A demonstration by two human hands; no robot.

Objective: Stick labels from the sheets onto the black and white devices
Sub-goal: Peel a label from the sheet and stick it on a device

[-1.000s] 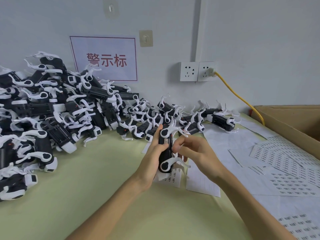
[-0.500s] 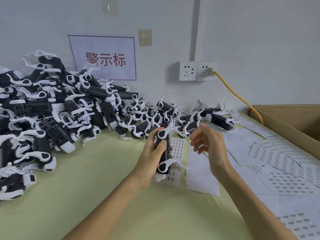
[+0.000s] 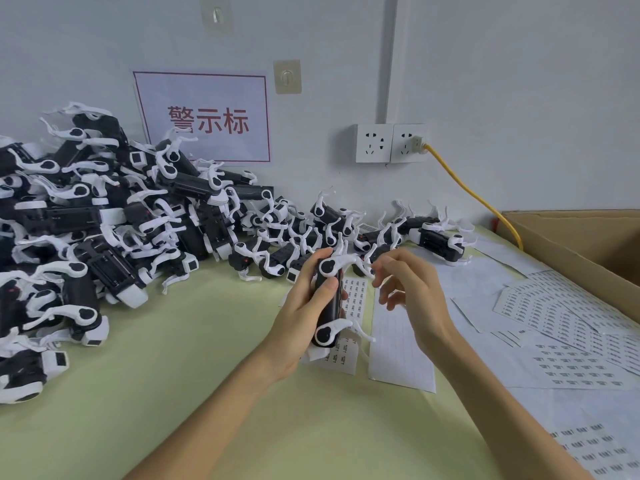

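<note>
Left hand (image 3: 304, 306) grips device (image 3: 329, 299) (upright); right hand (image 3: 410, 289) loose beside.

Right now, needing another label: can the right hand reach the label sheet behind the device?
Probably yes: the right hand hovers empty beside the label sheet; the left hand holds the device over part.

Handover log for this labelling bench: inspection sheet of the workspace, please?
Surface: pale green table.
Job's things: held device; pile of devices left and along the wall; label sheets spread right.
Clutter: open cardboard box, far right.
Hands: left hand grips the held device; right hand beside it, fingers loose, seemingly empty.
Cables: yellow cable from wall socket down behind the box.
Surroundings: red-lettered sign, two hooks on the wall.
</note>
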